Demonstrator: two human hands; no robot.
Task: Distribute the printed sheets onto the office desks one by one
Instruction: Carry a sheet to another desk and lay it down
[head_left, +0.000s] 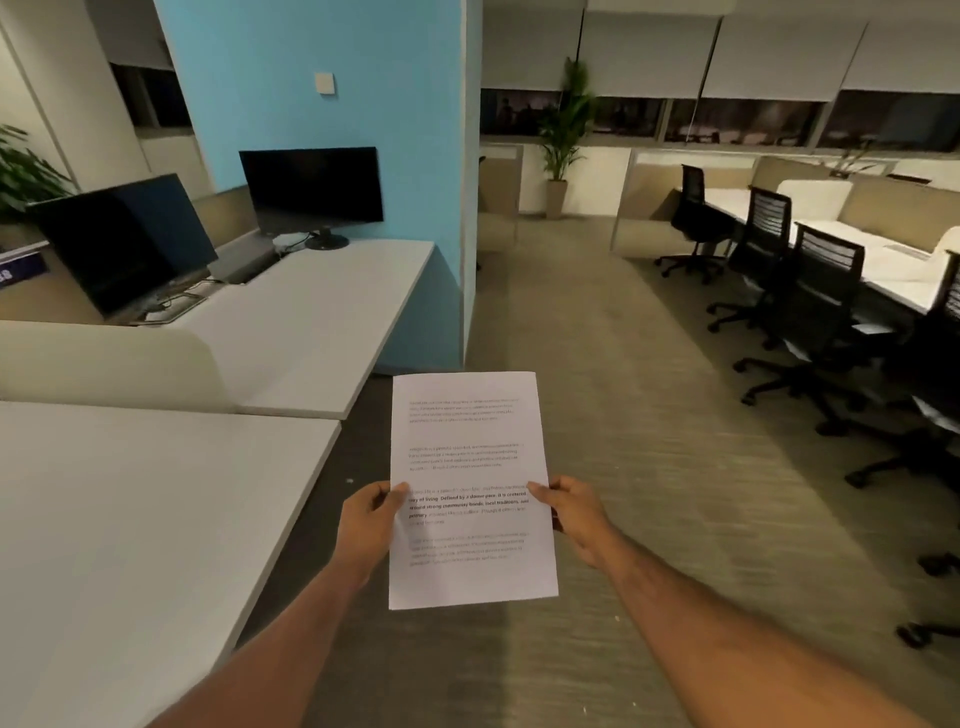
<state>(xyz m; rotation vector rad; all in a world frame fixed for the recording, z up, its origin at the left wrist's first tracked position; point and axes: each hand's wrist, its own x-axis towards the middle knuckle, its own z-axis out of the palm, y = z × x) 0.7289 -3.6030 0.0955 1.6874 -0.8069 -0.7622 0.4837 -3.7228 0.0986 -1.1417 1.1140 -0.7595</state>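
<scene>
White printed sheets (467, 457) with paragraphs of text hang upright in front of me over the carpeted aisle. My left hand (369, 525) pinches their left edge, thumb on the front. My right hand (574, 517) pinches the right edge the same way. How many sheets are in the stack cannot be told. A white desk (130, 519) lies at my near left, its top bare. A second white desk (332, 312) stands beyond it against the blue wall.
A beige divider (104, 364) separates the two left desks. Two dark monitors (311, 192) (124, 249) stand at the far desk's back. Black office chairs (815, 306) line white desks (883, 260) on the right. Carpeted aisle (597, 364) runs ahead; a potted plant (563, 135) stands at its end.
</scene>
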